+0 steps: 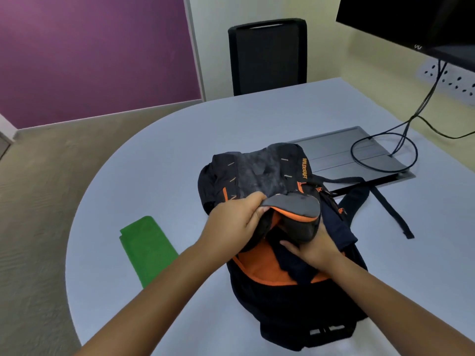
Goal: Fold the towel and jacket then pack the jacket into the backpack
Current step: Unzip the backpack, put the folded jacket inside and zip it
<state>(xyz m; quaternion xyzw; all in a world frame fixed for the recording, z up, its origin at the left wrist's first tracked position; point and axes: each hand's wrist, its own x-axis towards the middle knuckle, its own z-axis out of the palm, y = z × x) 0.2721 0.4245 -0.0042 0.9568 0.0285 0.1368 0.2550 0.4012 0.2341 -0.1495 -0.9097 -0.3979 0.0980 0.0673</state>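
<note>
A black and orange backpack lies on the pale table with its main compartment unzipped, orange lining showing. My left hand pinches the grey front flap and holds it up. My right hand lies flat on the dark navy jacket, which sits inside the opening. The folded green towel rests flat on the table to the left of the bag, apart from both hands.
A black chair stands at the table's far side. A grey cable hatch with looped black cables lies behind the bag. A monitor hangs at top right. A backpack strap trails right.
</note>
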